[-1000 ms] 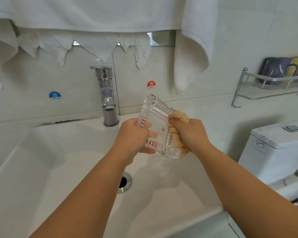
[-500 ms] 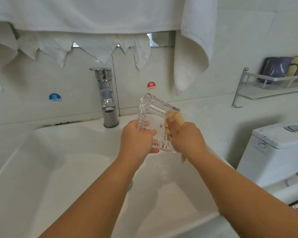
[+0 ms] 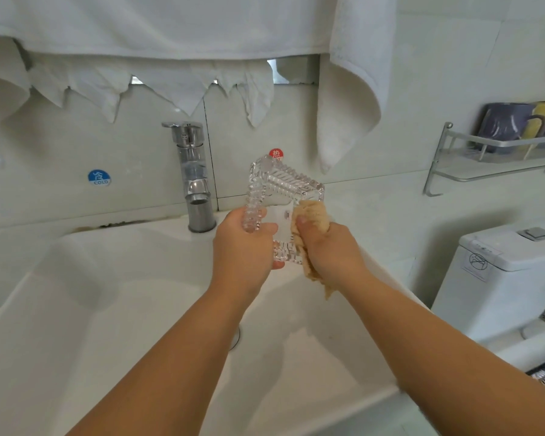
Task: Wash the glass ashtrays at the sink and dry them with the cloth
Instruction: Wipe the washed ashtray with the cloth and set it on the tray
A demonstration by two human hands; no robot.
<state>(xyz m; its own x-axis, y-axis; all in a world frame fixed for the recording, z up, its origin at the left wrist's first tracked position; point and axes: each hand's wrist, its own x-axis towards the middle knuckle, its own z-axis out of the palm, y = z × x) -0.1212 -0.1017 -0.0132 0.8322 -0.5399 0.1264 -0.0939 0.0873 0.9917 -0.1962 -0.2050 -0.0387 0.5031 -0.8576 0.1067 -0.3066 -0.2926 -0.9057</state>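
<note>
Sink (image 3: 76, 325), white, wide, nothing seen inside but the drain, mostly hidden behind the left forearm. Chrome tap (image 3: 194, 177) at the far rim. Left hand (image 3: 243, 247) gripping the glass ashtray (image 3: 279, 202), held tilted on edge above the basin, hollow empty. Right hand (image 3: 331, 247) clenched on the tan cloth (image 3: 312, 215), pressed against the ashtray's right side. Wall rack (image 3: 491, 152) far right, holding dark and yellow items, unclear.
</note>
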